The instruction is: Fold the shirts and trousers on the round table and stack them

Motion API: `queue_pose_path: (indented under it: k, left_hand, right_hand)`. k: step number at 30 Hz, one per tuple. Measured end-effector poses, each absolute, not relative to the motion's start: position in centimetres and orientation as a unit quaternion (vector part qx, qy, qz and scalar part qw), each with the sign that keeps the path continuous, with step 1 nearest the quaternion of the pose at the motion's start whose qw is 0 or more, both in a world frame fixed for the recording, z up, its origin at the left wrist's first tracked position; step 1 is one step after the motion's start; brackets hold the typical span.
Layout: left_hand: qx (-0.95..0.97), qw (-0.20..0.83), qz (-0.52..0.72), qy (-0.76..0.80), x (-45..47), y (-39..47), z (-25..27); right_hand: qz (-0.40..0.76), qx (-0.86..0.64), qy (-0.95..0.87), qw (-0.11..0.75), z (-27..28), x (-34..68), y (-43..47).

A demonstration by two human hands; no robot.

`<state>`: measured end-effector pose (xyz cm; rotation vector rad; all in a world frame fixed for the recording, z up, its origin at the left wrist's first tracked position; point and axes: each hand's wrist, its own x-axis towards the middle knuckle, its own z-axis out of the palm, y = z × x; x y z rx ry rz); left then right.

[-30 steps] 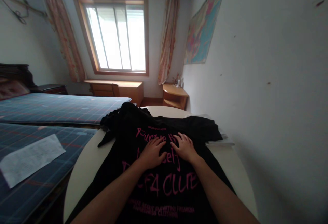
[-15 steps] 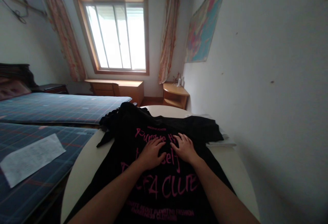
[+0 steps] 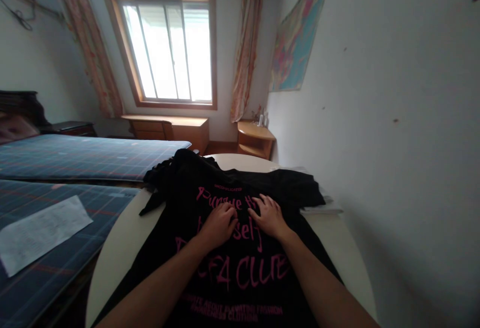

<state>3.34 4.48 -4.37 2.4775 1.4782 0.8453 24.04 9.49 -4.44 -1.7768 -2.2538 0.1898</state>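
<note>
A black T-shirt [image 3: 243, 245] with pink lettering lies spread over a round cream table [image 3: 120, 233], its collar end away from me and its lower part running towards my body. On the chest print rests my left hand [image 3: 218, 223], fingers bent forward and thumb near the fingertips; no cloth shows gathered in it. Just right of it, my right hand [image 3: 268, 216] lies on the same print with its fingers spread. The shirt's right sleeve [image 3: 296, 186] stretches flat, while the left sleeve side looks bunched at the table's far left. My forearms cover part of the lettering.
White folded material [image 3: 322, 211] sticks out from under the right sleeve. Left of the table are beds with blue plaid mattresses [image 3: 93, 155], one bearing a paper sheet [image 3: 45, 233]. A white wall [image 3: 375, 168] stands close on the right. A desk [image 3: 187, 128] is below the window.
My left hand has drawn in slightly, its thumb closer to its fingers. My right hand stays almost where it was. The shirt lies as before; the view shifts a little.
</note>
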Motion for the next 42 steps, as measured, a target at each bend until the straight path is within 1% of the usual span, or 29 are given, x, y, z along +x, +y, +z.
queue_pose_path:
  k: [7,12,15,18,22,29,34,39,42]
  left_hand:
    - [0.827,0.016,0.239,0.509,3.5,4.0,-3.7]
    - [0.822,0.008,0.234,0.519,3.6,3.5,-3.1]
    - [0.820,0.012,0.238,0.520,3.6,3.4,-3.1]
    - [0.824,0.018,0.235,0.515,3.6,3.5,-3.1]
    - [0.829,0.023,0.238,0.506,3.4,3.5,-3.2]
    - [0.827,0.038,0.230,0.511,3.3,3.5,-2.9]
    - [0.823,0.054,0.247,0.509,3.4,3.3,-2.7]
    - [0.830,0.063,0.236,0.501,3.1,3.4,-3.5]
    - [0.836,0.072,0.199,0.506,3.0,3.3,-3.9]
  right_hand:
    - [0.060,-0.605,-0.782,0.136,-4.0,24.0,9.2]
    - [0.056,-0.594,-0.788,0.152,-3.1,23.8,8.6]
    - [0.057,-0.600,-0.786,0.136,-2.2,23.6,9.1]
    - [0.045,-0.624,-0.771,0.118,-1.3,23.0,10.8]
    - [0.041,-0.635,-0.762,0.115,-1.0,21.6,14.5]
    - [0.140,-0.666,-0.730,0.063,-2.5,19.1,19.7]
    - [0.139,-0.696,-0.703,0.040,-3.2,19.1,22.0]
    - [0.129,-0.690,-0.710,0.048,-3.1,19.7,22.7]
    - [0.102,-0.670,-0.731,0.085,-2.0,20.9,22.1]
